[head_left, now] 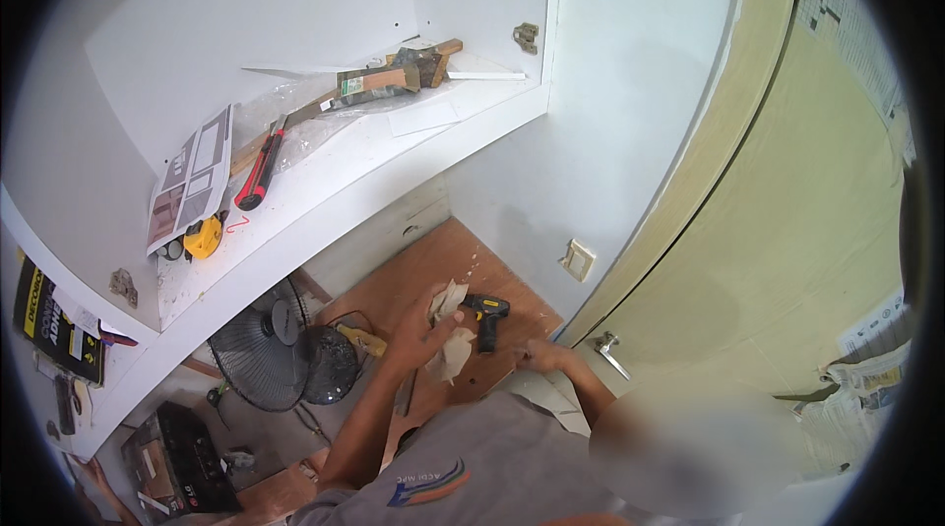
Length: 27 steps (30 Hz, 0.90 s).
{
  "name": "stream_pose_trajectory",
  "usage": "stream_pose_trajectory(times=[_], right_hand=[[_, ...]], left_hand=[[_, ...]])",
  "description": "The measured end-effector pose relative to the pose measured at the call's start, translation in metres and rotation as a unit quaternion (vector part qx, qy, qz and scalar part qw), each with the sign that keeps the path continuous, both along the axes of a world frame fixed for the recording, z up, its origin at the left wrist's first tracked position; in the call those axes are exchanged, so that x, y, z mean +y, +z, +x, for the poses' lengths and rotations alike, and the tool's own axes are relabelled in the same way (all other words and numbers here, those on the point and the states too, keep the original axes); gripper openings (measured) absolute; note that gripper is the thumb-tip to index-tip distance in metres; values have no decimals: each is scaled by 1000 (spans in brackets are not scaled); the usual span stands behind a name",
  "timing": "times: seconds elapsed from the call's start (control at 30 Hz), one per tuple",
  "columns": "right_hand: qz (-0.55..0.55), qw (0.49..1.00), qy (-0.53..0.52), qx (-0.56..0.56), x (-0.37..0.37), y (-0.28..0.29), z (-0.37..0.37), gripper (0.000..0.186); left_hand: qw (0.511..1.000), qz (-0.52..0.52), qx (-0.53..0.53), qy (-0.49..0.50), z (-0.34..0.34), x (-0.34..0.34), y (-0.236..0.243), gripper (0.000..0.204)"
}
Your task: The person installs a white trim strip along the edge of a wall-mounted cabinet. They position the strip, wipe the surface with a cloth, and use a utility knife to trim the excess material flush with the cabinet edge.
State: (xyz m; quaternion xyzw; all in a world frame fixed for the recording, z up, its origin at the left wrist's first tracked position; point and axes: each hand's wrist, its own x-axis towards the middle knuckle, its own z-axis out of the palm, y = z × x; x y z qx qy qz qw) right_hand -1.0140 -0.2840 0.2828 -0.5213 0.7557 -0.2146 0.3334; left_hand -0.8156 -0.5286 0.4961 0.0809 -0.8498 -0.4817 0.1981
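Note:
My left hand (428, 329) is closed on a crumpled beige sheet (445, 364), paper or cloth, over the brown wooden board (384, 260) below the shelf. Just beyond it lies a black-and-yellow cordless drill (490, 308). Nearer the door, my right hand (541, 357) has curled fingers; what they hold, if anything, is too small to make out.
The white cabinet shelf (394, 147) carries a red utility knife (261, 167), yellow tape measure (205, 236), printed sheet and wood scraps. Below are a fan (251, 349) and black box (177, 457). A door (787, 231) stands right; another arm (103, 487) shows bottom left.

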Motion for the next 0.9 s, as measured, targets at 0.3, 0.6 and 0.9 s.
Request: stream_pose_trajectory(times=[0.3, 0.6, 0.9], right_hand=[[-413, 846, -244, 235, -63, 254, -83, 71], [-560, 647, -222, 468, -173, 517, -206, 77], [-436, 532, -387, 614, -216, 602, -201, 65]], left_hand=[[994, -61, 68, 57, 14, -19, 37, 45], [896, -126, 363, 224, 56, -76, 166, 44], [872, -172, 370, 271, 56, -124, 153, 46]])
